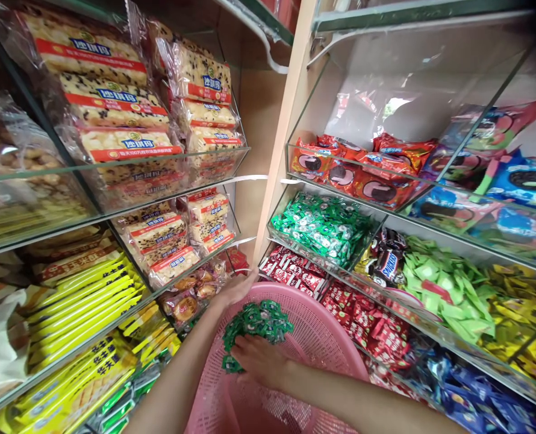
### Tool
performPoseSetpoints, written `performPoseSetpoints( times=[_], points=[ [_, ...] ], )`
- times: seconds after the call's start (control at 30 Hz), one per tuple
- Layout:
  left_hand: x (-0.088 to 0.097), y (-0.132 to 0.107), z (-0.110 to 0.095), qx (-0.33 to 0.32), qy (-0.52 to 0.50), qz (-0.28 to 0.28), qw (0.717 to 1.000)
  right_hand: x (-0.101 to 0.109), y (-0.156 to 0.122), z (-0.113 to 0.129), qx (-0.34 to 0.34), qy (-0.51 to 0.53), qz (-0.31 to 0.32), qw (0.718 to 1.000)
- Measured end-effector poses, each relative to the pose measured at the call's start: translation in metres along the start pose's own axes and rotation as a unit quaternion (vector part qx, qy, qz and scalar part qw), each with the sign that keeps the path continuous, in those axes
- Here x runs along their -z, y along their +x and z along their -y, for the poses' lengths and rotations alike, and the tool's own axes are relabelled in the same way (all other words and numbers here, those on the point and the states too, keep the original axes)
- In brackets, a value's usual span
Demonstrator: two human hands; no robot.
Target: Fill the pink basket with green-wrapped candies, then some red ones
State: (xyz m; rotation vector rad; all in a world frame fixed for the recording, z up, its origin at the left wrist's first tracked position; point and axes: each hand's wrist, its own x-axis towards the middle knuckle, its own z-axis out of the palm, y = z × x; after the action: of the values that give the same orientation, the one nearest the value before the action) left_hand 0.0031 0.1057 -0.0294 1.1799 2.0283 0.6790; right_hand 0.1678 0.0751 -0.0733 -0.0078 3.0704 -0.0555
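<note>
A pink plastic basket [335,337] with perforated sides is tilted in front of me, against the lower shelves. Inside, toward its far side, lies a heap of small green-wrapped candies [268,316]. My left hand [237,288] is closed on the basket's far left rim; its fingertips are partly hidden. Reaching in from the right, my right hand [261,360] is in the near edge of the heap, its fingers curled against the candies. What lies under that palm is hidden.
Green candies [322,226] of a similar look fill a glass-fronted shelf bin behind the basket. Red packets [367,322] sit below it, with light-green packets [448,283] to the right. Packaged sesame bars [118,96] and yellow packs [82,307] stand left. Glass shelf edges [268,178] jut out.
</note>
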Motion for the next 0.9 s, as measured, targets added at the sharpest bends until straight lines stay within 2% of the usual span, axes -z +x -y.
performPoseSetpoints(
  times=[0.2, 0.4, 0.7, 0.8, 0.9],
  points=[
    [-0.004, 0.000, -0.008, -0.008, 0.078, -0.006, 0.997, 0.002, -0.001, -0.004, -0.031, 0.021, 0.034, 0.999],
    [-0.002, -0.008, -0.022, -0.008, 0.110, 0.006, 0.994, 0.002, 0.002, -0.005, -0.060, 0.013, 0.004, 0.998],
    [-0.002, -0.009, -0.027, 0.003, 0.094, 0.011, 0.996, -0.001, 0.003, -0.003, -0.066, 0.011, -0.020, 0.998],
    [-0.002, -0.008, -0.028, 0.003, 0.101, 0.008, 0.995, 0.014, 0.002, -0.005, -0.050, 0.019, -0.033, 0.998],
    [-0.003, -0.005, -0.027, 0.001, 0.102, -0.001, 0.995, 0.050, -0.002, -0.012, -0.043, 0.018, -0.068, 0.997]
  ],
)
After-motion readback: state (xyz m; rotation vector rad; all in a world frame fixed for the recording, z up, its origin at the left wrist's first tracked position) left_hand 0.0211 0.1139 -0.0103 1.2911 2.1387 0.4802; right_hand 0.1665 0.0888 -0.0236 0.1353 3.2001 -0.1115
